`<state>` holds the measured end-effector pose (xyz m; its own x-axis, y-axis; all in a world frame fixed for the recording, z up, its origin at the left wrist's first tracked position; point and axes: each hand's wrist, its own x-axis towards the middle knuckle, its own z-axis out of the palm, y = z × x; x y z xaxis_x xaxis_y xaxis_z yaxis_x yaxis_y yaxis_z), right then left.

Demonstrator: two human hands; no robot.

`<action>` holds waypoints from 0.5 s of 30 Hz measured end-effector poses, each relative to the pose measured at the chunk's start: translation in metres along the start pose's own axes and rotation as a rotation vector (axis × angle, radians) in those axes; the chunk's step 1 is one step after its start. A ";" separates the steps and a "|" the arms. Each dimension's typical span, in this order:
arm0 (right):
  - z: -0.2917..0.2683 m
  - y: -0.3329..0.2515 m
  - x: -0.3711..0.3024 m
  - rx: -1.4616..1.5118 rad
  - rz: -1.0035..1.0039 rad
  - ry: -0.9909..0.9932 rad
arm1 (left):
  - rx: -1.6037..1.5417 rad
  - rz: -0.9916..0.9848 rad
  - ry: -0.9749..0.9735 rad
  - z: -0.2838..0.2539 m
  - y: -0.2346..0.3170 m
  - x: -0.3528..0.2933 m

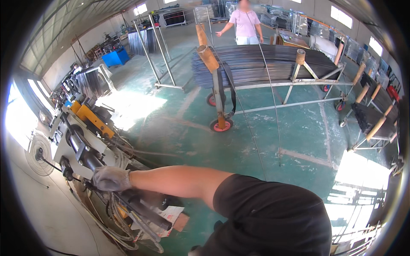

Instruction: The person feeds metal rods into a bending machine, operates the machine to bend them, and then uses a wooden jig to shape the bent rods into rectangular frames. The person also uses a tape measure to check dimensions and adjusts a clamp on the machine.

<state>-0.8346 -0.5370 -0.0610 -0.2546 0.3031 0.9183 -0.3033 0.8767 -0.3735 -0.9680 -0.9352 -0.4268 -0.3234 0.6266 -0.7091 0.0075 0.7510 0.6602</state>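
Observation:
My right arm (183, 181), in a dark short sleeve, stretches across to the left. In a grey glove, my right hand (112, 178) is closed at a machine (81, 145), over a part that the hand itself hides. Just beyond it lies a dark cylinder (90, 160). A thin black rod (54, 165) with a knob runs toward the hand from the left. Cables and hoses (115, 213) hang below, beside a dark tube (156, 217). My left hand is not in view.
A wheeled rack (277, 83) carries a thick stack of long dark strips (256, 64). Behind it stands a person (245, 23) in a pink shirt. Two thin rods (273, 91) slant before the rack. A fan (40, 155) is at left, a blue bin (116, 56) farther back.

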 end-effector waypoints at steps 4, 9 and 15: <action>-0.012 -0.007 0.001 -0.146 -0.003 -0.043 | 0.013 0.019 0.004 0.034 0.026 0.007; 0.007 -0.009 0.009 -0.121 -0.040 -0.048 | 0.014 0.065 0.034 0.137 0.100 0.013; -0.020 -0.035 -0.001 0.164 0.134 -0.026 | 0.027 0.069 0.002 0.267 0.167 0.026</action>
<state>-0.8057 -0.5604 -0.0462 -0.3259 0.4010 0.8562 -0.4101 0.7560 -0.5101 -0.7223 -0.7378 -0.4009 -0.3232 0.6765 -0.6617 0.0556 0.7116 0.7004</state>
